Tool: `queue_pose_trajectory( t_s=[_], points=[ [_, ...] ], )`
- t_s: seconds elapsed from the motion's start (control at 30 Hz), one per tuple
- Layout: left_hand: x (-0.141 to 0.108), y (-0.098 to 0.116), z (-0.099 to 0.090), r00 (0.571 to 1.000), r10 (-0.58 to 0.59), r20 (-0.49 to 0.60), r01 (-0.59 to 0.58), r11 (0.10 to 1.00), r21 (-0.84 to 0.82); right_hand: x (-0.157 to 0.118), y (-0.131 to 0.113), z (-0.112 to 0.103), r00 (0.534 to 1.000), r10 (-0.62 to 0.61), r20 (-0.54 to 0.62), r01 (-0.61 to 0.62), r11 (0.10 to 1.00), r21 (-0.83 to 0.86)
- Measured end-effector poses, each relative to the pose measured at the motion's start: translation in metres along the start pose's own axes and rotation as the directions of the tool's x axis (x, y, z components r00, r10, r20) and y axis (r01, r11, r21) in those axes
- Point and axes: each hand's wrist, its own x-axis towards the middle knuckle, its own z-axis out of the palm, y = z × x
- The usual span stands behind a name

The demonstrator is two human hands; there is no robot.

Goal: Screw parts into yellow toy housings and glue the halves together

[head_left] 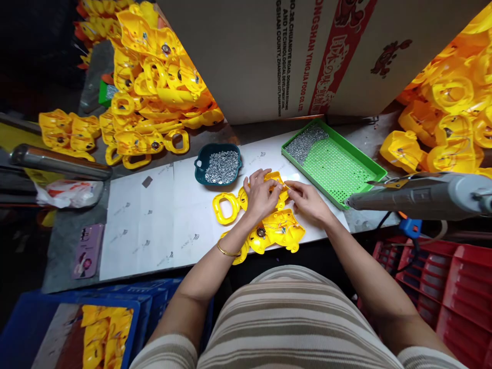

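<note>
My left hand [262, 197] is curled over a yellow plastic toy shell [283, 199], its fingers on the shell's far part and its thumb near the middle. At the right edge of this shell, my right hand [308, 202] has thumb and index finger pinched together. Whatever is between those fingertips is too small to make out. Nearer my body lies a second yellow shell [279, 230] with its hollow side up, showing wires and a round metal part. A yellow ring-shaped handle [225, 208] sticks out to the left of the held shell.
A dark green bowl [197, 169] of small metal pieces and a green perforated tray [342, 174] stand beyond my hands. Yellow shells are heaped left [154, 92] and right [449, 118]. A large carton [249, 61] stands behind. A grey tool [415, 197] juts in from the right.
</note>
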Motion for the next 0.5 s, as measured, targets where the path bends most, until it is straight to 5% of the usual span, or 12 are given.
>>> queue_pose_trajectory(
  t_s=[0.3,0.5],
  points=[
    [-0.005,-0.006,-0.014,0.998,0.026,-0.064,-0.028,0.999,-0.027,0.023,-0.023,0.003,0.977,0.136,0.164,-0.173,0.955,0.241],
    [-0.001,-0.013,-0.034,0.992,0.088,-0.088,-0.088,0.996,0.004,0.029,-0.035,0.010,0.992,0.039,0.123,-0.067,0.972,0.226]
  ],
)
